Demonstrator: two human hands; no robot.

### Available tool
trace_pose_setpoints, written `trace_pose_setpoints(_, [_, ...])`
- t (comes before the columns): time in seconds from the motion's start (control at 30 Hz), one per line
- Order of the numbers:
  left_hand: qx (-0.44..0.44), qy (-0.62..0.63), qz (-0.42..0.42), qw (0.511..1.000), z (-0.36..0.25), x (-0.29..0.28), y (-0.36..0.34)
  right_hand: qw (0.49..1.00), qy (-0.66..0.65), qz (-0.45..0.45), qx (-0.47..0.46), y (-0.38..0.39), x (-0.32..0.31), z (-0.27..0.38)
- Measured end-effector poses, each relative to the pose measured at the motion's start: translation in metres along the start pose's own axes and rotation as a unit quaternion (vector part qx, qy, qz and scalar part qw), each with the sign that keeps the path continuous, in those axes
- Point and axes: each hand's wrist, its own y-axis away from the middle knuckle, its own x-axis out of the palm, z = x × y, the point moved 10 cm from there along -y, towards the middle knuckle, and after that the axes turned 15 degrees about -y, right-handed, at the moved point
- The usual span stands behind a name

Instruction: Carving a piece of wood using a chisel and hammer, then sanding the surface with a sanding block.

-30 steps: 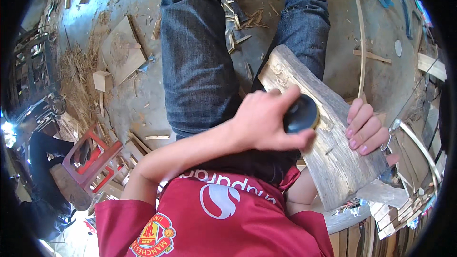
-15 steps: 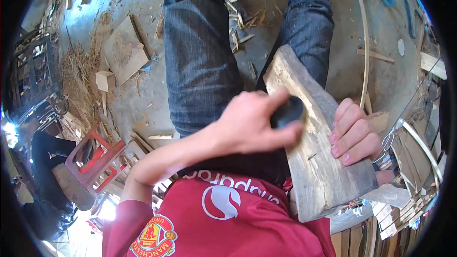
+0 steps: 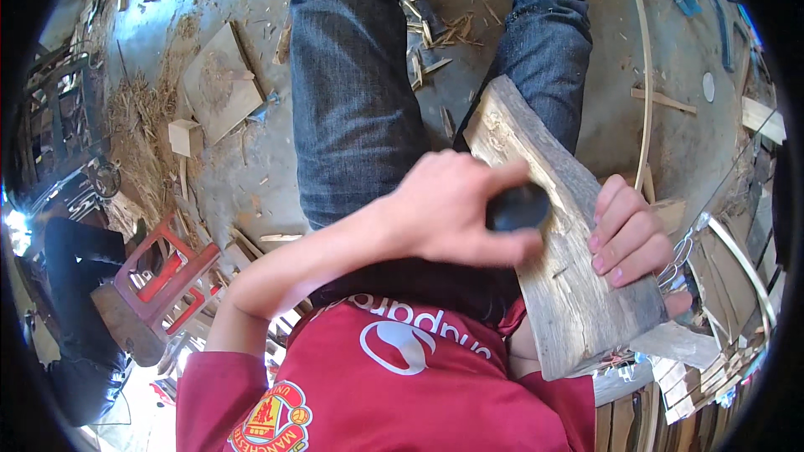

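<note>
Now, by parts:
Left hand [image 3: 456, 209]: reaches across the body from the left, fingers curled over a dark tool [image 3: 517, 207], grip pressed around it; slightly blurred.
Tool: black, rounded, mostly hidden under the fingers; lies against the face of the plank [image 3: 561, 268]; kind cannot be told.
Right hand [image 3: 630, 234]: on the plank's right edge, fingers [image 3: 605, 238] bent over onto the top face, thumb hidden behind; grip pinching the plank.
Plank: grey, weathered, rough-edged slab; rests slantwise over the right thigh, far end up near the knee, near end down by the red shirt [image 3: 394, 377]; a pale fresh cut at the far end, small nicks along the face.
Legs [image 3: 352, 92]: in blue jeans, spread apart, feet out of view at the top.
Floor [image 3: 243, 176]: grey concrete, strewn with chips and splinters [image 3: 427, 33] between the legs.
Board [image 3: 222, 84]: flat, pale, lying on the floor left of the left leg, a small wood block [image 3: 184, 136] just beside it.
Shavings [image 3: 138, 125]: a heap further left.
Stool [image 3: 163, 289]: red plastic, low, by the left elbow.
Strip [image 3: 645, 75]: thin, curved, pale, running along the floor right of the right leg.
Offcuts [image 3: 712, 368]: stacked pale pieces at lower right, near the plank's near end.
</note>
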Motion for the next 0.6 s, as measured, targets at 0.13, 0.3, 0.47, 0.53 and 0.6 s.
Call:
trace_pose_setpoints(0.13, [-0.07, -0.125, 0.041, 0.989, 0.013, 0.0, -0.003, 1.0, 0.002, 0.003, 0.025, -0.003, 0.007, 0.001])
trace_pose_setpoints(0.3, [-0.003, -0.02, -0.004, 1.0, -0.025, -0.01, 0.003, 0.999, 0.009, -0.04, -0.002, -0.001, -0.001, 0.006])
trace_pose_setpoints(0.47, [-0.038, -0.068, -0.001, 0.997, 0.009, 0.001, -0.002, 1.0, 0.004, 0.02, 0.019, -0.006, 0.005, 0.003])
trace_pose_setpoints(0.53, [0.031, -0.059, -0.03, 0.997, -0.047, -0.01, 0.014, 0.996, -0.002, 0.078, 0.048, -0.008, 0.004, 0.008])
trace_pose_setpoints(0.6, [0.034, -0.044, -0.079, 0.995, -0.046, -0.015, 0.012, 0.991, -0.004, 0.117, 0.061, -0.011, 0.005, 0.012])
